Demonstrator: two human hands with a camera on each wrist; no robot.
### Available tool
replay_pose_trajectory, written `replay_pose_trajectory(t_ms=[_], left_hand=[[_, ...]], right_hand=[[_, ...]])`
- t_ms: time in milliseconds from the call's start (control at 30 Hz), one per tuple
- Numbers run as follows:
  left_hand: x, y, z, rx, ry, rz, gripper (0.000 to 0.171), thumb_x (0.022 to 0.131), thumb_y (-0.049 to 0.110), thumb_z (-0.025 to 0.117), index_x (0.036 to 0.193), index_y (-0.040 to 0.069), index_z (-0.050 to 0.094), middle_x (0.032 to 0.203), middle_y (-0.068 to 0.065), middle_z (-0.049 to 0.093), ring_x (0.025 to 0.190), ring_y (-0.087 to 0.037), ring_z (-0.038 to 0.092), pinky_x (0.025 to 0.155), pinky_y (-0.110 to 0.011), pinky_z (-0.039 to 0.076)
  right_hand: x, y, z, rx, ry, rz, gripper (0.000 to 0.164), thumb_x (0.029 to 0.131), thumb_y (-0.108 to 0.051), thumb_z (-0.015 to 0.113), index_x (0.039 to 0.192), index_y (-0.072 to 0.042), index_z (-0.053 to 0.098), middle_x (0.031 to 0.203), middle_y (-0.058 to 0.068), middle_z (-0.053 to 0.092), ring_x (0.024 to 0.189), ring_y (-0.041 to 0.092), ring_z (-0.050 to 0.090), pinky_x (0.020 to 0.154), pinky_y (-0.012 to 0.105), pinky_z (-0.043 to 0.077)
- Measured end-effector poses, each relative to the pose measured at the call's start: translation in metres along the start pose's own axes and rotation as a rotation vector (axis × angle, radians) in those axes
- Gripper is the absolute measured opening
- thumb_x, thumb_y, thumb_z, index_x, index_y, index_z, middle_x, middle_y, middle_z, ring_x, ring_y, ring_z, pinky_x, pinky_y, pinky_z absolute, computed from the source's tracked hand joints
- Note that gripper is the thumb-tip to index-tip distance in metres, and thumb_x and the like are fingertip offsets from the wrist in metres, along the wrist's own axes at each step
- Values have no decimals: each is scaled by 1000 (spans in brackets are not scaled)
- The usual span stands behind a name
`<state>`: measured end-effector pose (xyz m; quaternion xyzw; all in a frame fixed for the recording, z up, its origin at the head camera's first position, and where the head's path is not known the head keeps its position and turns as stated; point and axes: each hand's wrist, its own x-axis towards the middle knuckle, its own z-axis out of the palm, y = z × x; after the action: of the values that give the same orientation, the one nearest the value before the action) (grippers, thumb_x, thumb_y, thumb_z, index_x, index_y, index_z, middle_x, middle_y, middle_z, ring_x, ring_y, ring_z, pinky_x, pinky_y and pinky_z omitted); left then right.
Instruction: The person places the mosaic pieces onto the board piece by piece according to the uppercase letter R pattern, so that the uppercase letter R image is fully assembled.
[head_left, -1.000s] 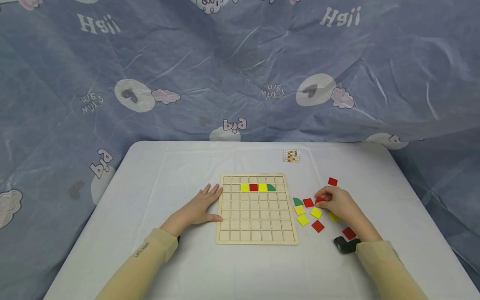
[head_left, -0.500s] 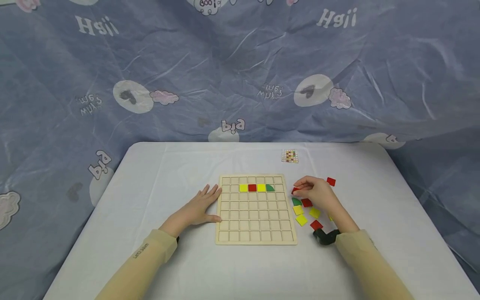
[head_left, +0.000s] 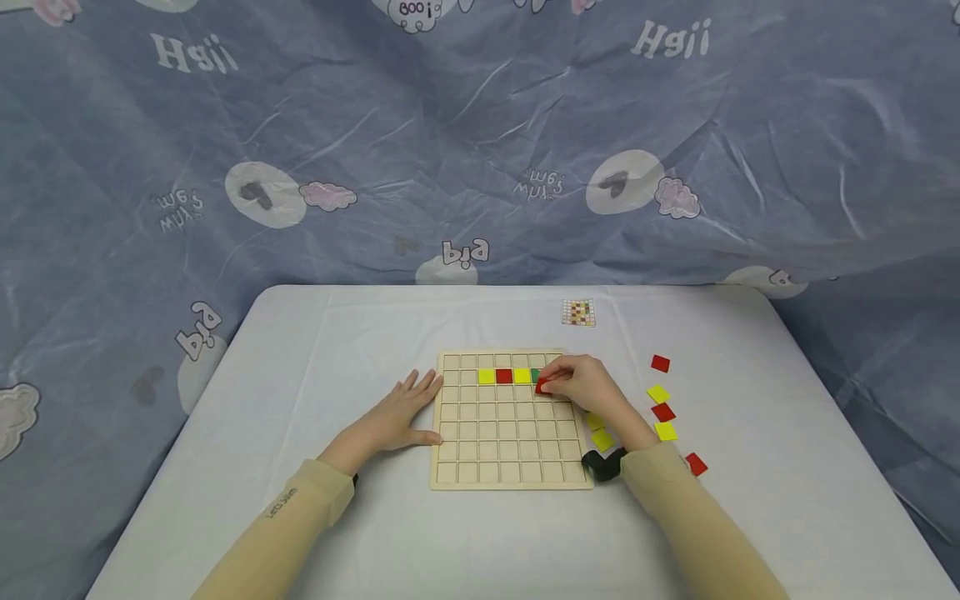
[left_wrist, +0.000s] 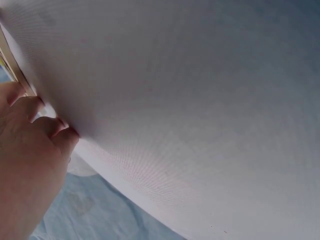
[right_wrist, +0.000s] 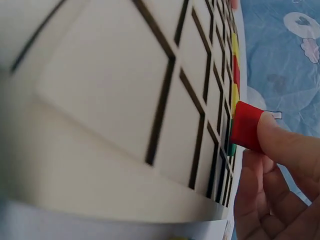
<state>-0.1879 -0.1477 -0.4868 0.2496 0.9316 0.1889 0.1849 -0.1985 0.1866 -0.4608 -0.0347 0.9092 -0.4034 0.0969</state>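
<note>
A wooden grid board [head_left: 487,475] lies on the white table, with a yellow tile [head_left: 487,377], a red tile [head_left: 504,377], another yellow tile [head_left: 522,376] and a green quarter-round tile [head_left: 535,376] in its second row from the back. My right hand [head_left: 588,387] pinches a red square tile [right_wrist: 247,126] between thumb and fingers, over the board close to the green piece, which it partly hides. At the board's left edge rests my left hand [head_left: 397,417], fingers spread and straight; the left wrist view shows its fingers [left_wrist: 37,105] beside that edge.
Loose tiles lie right of the board, among them a red tile [head_left: 660,363], a yellow tile [head_left: 665,431] and another red tile [head_left: 696,464]. My right forearm covers some of them. A small patterned card [head_left: 578,312] lies behind the board.
My right hand has carried the red tile leftward from the loose tiles to above the board's second and third rows. The left hand has stayed at the board's edge.
</note>
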Motion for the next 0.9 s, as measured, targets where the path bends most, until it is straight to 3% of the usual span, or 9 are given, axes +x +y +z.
replay_pose_trajectory(t_ms=[200, 667, 900], left_hand=[[-1, 1, -1, -5, -5, -1, 101, 83, 51, 72, 159, 12, 18, 166, -9, 10, 153, -37, 1, 124, -54, 9], [0, -2, 0, -6, -4, 7, 101, 83, 52, 71, 159, 13, 16, 166, -9, 9, 153, -38, 0, 124, -54, 9], [0, -1, -1, -4, -7, 7, 101, 83, 52, 71, 159, 12, 16, 166, -9, 9, 153, -38, 1, 124, -54, 9]], right_hand=[[2, 1, 7, -67, -4, 10, 8, 87, -14, 75, 94, -13, 78, 90, 3, 72, 81, 16, 58, 72, 25, 49], [-3, -7, 12, -202, 65, -71, 4, 85, -10, 77, 88, -7, 77, 90, 6, 65, 78, 17, 59, 72, 30, 51], [-8, -4, -2, -102, 21, -15, 11, 88, -12, 74, 97, -7, 74, 92, 6, 69, 80, 17, 62, 71, 27, 52]])
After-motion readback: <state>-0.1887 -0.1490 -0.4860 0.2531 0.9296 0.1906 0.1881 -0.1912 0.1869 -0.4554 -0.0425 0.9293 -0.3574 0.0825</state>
